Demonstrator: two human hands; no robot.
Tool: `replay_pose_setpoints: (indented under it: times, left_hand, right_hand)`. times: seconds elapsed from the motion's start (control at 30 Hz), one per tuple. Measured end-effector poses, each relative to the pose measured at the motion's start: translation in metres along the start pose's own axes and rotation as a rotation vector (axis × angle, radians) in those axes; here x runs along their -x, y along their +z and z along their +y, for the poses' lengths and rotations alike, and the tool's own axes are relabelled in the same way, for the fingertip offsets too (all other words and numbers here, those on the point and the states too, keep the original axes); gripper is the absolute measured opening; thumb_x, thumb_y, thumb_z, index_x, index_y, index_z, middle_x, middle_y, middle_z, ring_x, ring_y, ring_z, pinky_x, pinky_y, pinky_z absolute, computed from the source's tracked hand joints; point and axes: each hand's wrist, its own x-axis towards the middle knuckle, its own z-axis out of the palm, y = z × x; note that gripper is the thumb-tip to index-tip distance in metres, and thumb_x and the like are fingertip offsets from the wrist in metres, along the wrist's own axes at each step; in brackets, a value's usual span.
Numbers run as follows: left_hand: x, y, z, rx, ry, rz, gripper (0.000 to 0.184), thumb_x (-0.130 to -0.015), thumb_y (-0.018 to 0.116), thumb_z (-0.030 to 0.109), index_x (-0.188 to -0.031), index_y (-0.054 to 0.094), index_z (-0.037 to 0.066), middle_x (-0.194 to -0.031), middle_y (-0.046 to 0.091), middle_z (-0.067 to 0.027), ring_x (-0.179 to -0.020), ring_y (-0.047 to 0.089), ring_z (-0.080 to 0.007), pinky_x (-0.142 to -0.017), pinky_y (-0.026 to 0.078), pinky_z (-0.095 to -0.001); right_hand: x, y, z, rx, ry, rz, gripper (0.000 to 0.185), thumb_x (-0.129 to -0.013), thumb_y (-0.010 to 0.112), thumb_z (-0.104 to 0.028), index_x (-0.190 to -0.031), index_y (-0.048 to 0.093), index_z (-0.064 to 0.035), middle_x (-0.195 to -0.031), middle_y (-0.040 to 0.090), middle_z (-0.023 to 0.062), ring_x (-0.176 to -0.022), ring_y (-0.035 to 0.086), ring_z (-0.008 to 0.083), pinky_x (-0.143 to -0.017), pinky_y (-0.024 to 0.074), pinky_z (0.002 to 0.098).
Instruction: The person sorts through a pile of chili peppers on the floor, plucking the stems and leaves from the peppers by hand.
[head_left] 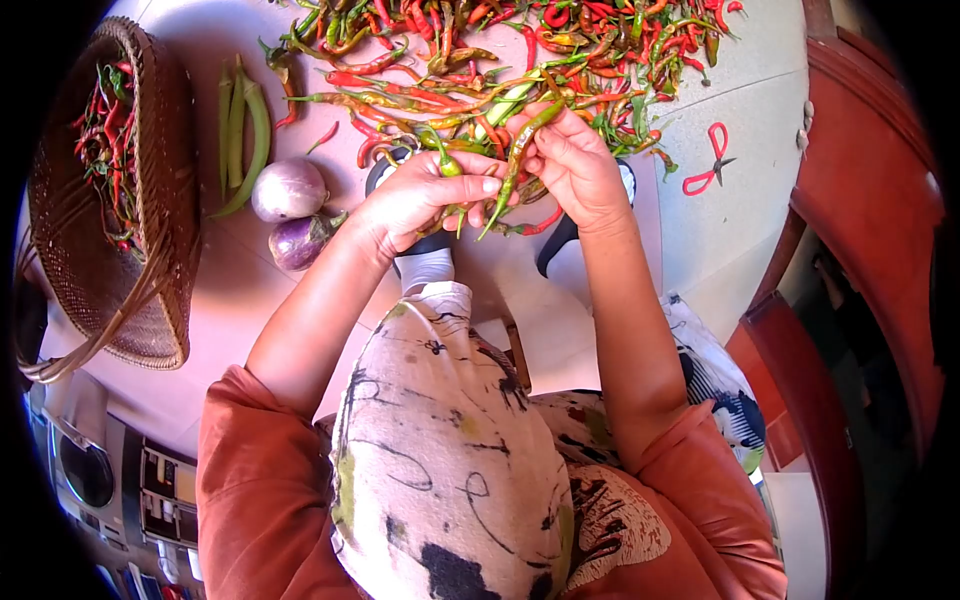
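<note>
Both hands are held close together at the near edge of a spread of red and green chili peppers (430, 95) on the floor. My left hand (425, 195) has its fingers wrapped round green chilies (450, 165), with the thumb pointing right. My right hand (575, 165) pinches a long green-brown chili (520, 155) near its upper end; its thin tip points down between the hands. More chilies lie just beneath the fingers.
A wicker basket (165, 150) holding red chilies stands at the left. Beside it are long green pods (237, 130), a pale purple eggplant (289, 190) and a darker one (298, 243). Red-handled scissors (711, 165) lie at the right. Dark red wooden furniture (870, 190) stands farther right.
</note>
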Motion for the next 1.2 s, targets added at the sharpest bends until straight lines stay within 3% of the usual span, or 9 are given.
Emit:
replay_pose_setpoints:
  times: [0.3,0.5,0.57,0.7,0.9,1.0,1.1,1.17,1.2]
  left_hand:
    - [-0.005,-0.002,-0.003,-0.054,0.045,0.137,0.017,-0.081,0.069,0.013,-0.094,0.061,0.006,-0.073,0.056,0.0039,-0.061,0.051,-0.0037,-0.051,0.037,-0.0159]
    - [-0.005,-0.005,-0.005,-0.095,0.070,0.162,0.020,-0.079,0.072,0.014,-0.095,0.063,0.008,-0.075,0.059,0.0044,-0.059,0.050,-0.0023,-0.050,0.036,-0.0158]
    - [-0.004,-0.005,-0.004,-0.085,0.067,0.169,0.019,-0.079,0.071,0.013,-0.094,0.061,0.007,-0.074,0.058,0.0041,-0.059,0.050,-0.0031,-0.049,0.036,-0.0159]
    - [-0.002,-0.006,-0.003,-0.080,0.050,0.169,0.018,-0.080,0.071,0.015,-0.093,0.061,0.007,-0.076,0.058,0.0027,-0.059,0.050,-0.0039,-0.050,0.037,-0.0164]
    - [0.006,0.000,0.011,-0.453,0.077,0.213,0.023,-0.081,0.071,0.019,-0.097,0.062,0.006,-0.080,0.063,0.0001,-0.067,0.054,-0.0062,-0.059,0.043,-0.0194]
    - [0.033,0.006,0.037,-0.324,0.414,0.354,0.024,-0.087,0.062,0.026,-0.098,0.061,0.004,-0.081,0.064,-0.0047,-0.082,0.057,-0.0123,-0.076,0.044,-0.0268]
    - [0.082,0.001,0.087,0.101,0.861,0.389,0.025,-0.089,0.054,0.019,-0.107,0.055,0.001,-0.093,0.061,-0.0100,-0.086,0.055,-0.0172,-0.078,0.043,-0.0315]
    - [0.124,-0.011,0.123,0.474,1.079,0.017,0.028,-0.090,0.050,0.016,-0.111,0.049,-0.003,-0.103,0.056,-0.0149,-0.092,0.053,-0.0207,-0.076,0.044,-0.0339]
    - [0.146,-0.042,0.139,0.466,1.173,-0.163,0.033,-0.090,0.046,0.014,-0.116,0.045,-0.006,-0.111,0.052,-0.0187,-0.102,0.050,-0.0258,-0.080,0.044,-0.0384]
  right_hand:
    - [0.001,0.005,0.003,-0.154,0.047,0.103,0.029,-0.093,0.050,-0.011,-0.122,0.051,-0.0049,-0.106,0.063,0.0090,-0.086,0.057,0.0130,-0.071,0.0427,0.0246]
    - [0.000,-0.003,0.006,-0.117,0.052,0.083,0.031,-0.093,0.051,-0.012,-0.123,0.051,-0.0048,-0.104,0.063,0.0074,-0.091,0.058,0.0127,-0.072,0.0432,0.0248]
    - [-0.001,-0.006,0.007,-0.108,0.056,0.059,0.035,-0.094,0.047,-0.011,-0.128,0.046,-0.0027,-0.106,0.064,0.0094,-0.100,0.060,0.0180,-0.080,0.0475,0.0309]
    - [-0.001,-0.004,0.004,-0.028,0.063,0.024,0.034,-0.094,0.048,-0.011,-0.127,0.049,-0.0028,-0.105,0.064,0.0083,-0.100,0.060,0.0159,-0.079,0.0478,0.0287]
    - [-0.006,0.006,0.004,0.426,0.142,0.139,0.033,-0.094,0.052,-0.018,-0.124,0.053,-0.0042,-0.102,0.064,0.0049,-0.080,0.058,0.0082,-0.067,0.0454,0.0208]
    - [-0.010,-0.001,-0.010,0.364,0.017,0.417,0.029,-0.094,0.052,-0.020,-0.117,0.056,-0.0025,-0.097,0.066,0.0060,-0.076,0.057,0.0069,-0.064,0.0445,0.0199]
    - [-0.015,-0.028,-0.021,0.353,-0.165,0.701,0.021,-0.091,0.056,-0.015,-0.110,0.059,-0.0047,-0.091,0.066,0.0042,-0.072,0.056,0.0055,-0.061,0.0431,0.0186]
    - [-0.018,-0.035,-0.030,0.415,-0.204,0.800,0.018,-0.091,0.055,-0.015,-0.105,0.061,-0.0069,-0.089,0.067,0.0032,-0.069,0.055,0.0058,-0.059,0.0431,0.0193]
    - [-0.019,-0.036,-0.034,0.431,-0.220,0.801,0.018,-0.090,0.057,-0.014,-0.104,0.061,-0.0048,-0.088,0.067,0.0036,-0.071,0.057,0.0065,-0.062,0.0447,0.0195]
